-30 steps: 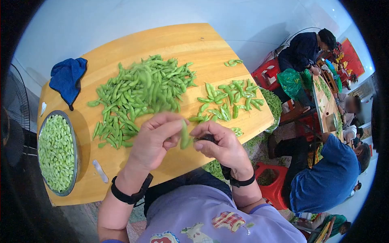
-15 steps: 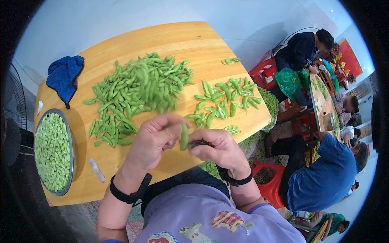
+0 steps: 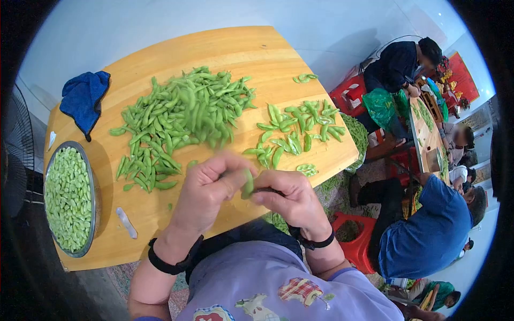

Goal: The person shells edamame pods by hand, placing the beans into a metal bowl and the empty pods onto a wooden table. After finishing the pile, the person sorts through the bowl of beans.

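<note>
My left hand (image 3: 206, 187) pinches a green soybean pod (image 3: 247, 184) near the table's front edge. Close against it, my right hand (image 3: 289, 198) is closed on a small dark tool (image 3: 267, 190); its kind is mostly hidden by the fingers. The tool's tip meets or nearly meets the pod. Beyond my hands lies a large heap of whole pods (image 3: 187, 109), blurred in its middle. Right of the heap, flattened pods (image 3: 294, 144) are scattered. A metal bowl (image 3: 94, 214) full of shelled green beans (image 3: 67, 198) stands at the left.
A blue cloth (image 3: 85, 99) and a pale strip (image 3: 126, 222) lie on the wooden table (image 3: 225, 45). Beyond its right edge are a container of pods (image 3: 356, 139) and a red stool (image 3: 353, 241). Several people sit at another table (image 3: 428, 144) on the right.
My left hand has tilted and shifted slightly, and the pod has moved a little right with it. Small green pieces now show left of my left hand.
</note>
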A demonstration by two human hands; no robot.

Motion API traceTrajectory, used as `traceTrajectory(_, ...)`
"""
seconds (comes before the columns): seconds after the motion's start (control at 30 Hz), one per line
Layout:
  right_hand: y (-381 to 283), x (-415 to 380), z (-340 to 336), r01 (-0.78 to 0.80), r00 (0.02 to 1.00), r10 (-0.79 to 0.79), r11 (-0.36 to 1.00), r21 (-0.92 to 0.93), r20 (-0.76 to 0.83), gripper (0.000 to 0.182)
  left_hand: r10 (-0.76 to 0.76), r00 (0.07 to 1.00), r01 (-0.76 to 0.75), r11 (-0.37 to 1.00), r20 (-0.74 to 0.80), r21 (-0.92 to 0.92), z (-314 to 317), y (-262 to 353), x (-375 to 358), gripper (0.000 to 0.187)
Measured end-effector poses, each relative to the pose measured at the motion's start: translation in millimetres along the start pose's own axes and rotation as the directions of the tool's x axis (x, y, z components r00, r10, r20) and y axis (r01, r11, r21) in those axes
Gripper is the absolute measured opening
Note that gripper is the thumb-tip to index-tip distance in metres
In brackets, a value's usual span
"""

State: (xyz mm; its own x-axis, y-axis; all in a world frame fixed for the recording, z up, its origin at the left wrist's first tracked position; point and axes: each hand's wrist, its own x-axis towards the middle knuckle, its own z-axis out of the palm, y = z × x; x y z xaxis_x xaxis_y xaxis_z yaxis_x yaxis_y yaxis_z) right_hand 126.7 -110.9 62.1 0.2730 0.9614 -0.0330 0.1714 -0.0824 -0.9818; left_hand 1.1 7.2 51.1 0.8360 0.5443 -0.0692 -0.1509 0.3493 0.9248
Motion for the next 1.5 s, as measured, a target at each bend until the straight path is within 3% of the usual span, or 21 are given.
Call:
traceTrajectory(0.13, 7, 1, -11, 0.145, 0.986, -0.144, 0.989, -0.007, 0.083, 0.011, -0.058, 0.994, 0.072, 0.987, 0.095, -0.147, -3, -3, -2, 0.008)
traceTrajectory(0.2, 11, 1, -15, -0.153, 0.969, 0.067, 0.919, 0.363, 0.237, 0.010, -0.071, 0.983, 0.107, 0.970, 0.167, -0.220, -4, -4, 0, 0.008)
traceTrajectory(0.23, 16, 1, -15, -0.152, 0.970, 0.068, 0.919, 0.363, 0.234, 0.010, -0.078, 0.972, 0.138, 0.952, 0.222, -0.274, -4, -6, 0, 0.010)
traceTrajectory(0.3, 26, 7, -15, -0.301, 0.930, 0.064, 0.701, 0.646, 0.363, 0.009, -0.075, 0.957, 0.167, 0.932, 0.279, -0.322, -6, -10, 6, 0.012)
traceTrajectory(0.43, 22, 11, -11, -0.335, 0.911, 0.021, 0.620, 0.709, 0.412, 0.008, -0.170, 0.948, 0.266, 0.888, 0.270, -0.376, -12, -8, 7, 0.013)
traceTrajectory(0.5, 5, 9, -8, -0.169, 0.986, 0.165, 0.966, 0.195, 0.037, 0.009, -0.226, 0.945, 0.307, 0.861, 0.234, -0.406, -10, -6, 8, 0.012)
traceTrajectory(0.53, 4, 9, -6, -0.167, 0.986, 0.162, 0.966, 0.196, 0.040, 0.009, -0.201, 0.975, 0.219, 0.947, 0.098, -0.233, -6, -7, 7, 0.012)
traceTrajectory(0.57, 4, 9, -3, 0.011, 0.999, -0.014, 0.996, -0.088, -0.037, 0.009, -0.148, 0.989, 0.147, 0.988, -0.031, -0.039, -4, -8, 7, 0.013)
traceTrajectory(0.6, 3, 9, -1, 0.167, 0.977, -0.204, 0.912, -0.374, -0.060, 0.010, -0.148, 0.988, 0.147, 0.988, -0.035, -0.039, -4, -8, 7, 0.013)
traceTrajectory(0.67, -3, 8, -2, 0.134, 0.984, -0.170, 0.897, -0.422, -0.050, 0.010, 0.070, 0.997, -0.056, 0.924, -0.023, 0.378, -3, -8, 6, 0.012)
traceTrajectory(0.7, -4, 9, -4, -0.039, 0.999, 0.034, 0.991, -0.132, -0.033, 0.010, 0.071, 0.997, -0.056, 0.925, -0.025, 0.377, -4, -7, 5, 0.012)
traceTrajectory(0.73, -5, 9, -6, -0.229, 0.973, 0.225, 0.960, 0.161, 0.045, 0.011, 0.027, 1.000, -0.023, 0.941, -0.007, 0.338, -4, -5, 4, 0.013)
traceTrajectory(0.87, 13, 15, -14, -0.334, 0.941, 0.286, 0.869, 0.366, 0.179, 0.010, -0.185, 0.983, 0.176, 0.959, 0.019, 0.220, -11, -5, 3, 0.014)
traceTrajectory(0.93, 25, 18, -17, -0.364, 0.927, 0.207, 0.700, 0.614, 0.314, 0.009, -0.226, 0.972, 0.222, 0.972, 0.057, 0.074, -12, -5, 3, 0.014)
traceTrajectory(0.97, 26, 17, -17, -0.364, 0.927, 0.207, 0.700, 0.614, 0.314, 0.009, -0.257, 0.961, 0.265, 0.962, 0.100, -0.071, -12, -5, 4, 0.015)
traceTrajectory(1.1, 8, 18, -2, -0.291, 0.954, 0.291, 0.853, 0.434, 0.069, 0.009, -0.267, 0.963, 0.267, 0.964, 0.024, 0.002, -12, -5, 6, 0.014)
traceTrajectory(1.17, 6, 18, 2, -0.277, 0.954, 0.299, 0.908, 0.315, -0.022, 0.009, -0.015, 1.000, 0.025, 0.898, -0.027, 0.439, -9, -10, 7, 0.012)
traceTrajectory(1.27, 8, 17, 4, -0.207, 0.974, 0.217, 0.968, 0.139, -0.066, 0.011, -0.081, 0.997, 0.082, 0.955, -0.016, 0.285, -10, -3, 4, 0.010)
traceTrajectory(1.33, 13, 19, 1, -0.216, 0.968, 0.249, 0.887, 0.407, -0.029, 0.009, -0.078, 0.997, 0.079, 0.971, -0.012, 0.226, -13, -5, 5, 0.009)
traceTrajectory(1.4, 18, 20, 0, -0.212, 0.969, 0.246, 0.834, 0.509, 0.000, 0.009, -0.082, 0.997, 0.082, 0.983, -0.008, 0.166, -12, -7, 3, 0.009)
traceTrajectory(1.5, 21, 21, 4, -0.173, 0.974, 0.225, 0.763, 0.623, -0.004, 0.008, 0.074, 0.986, -0.056, 0.991, -0.149, 0.121, -4, -10, 3, 0.012)
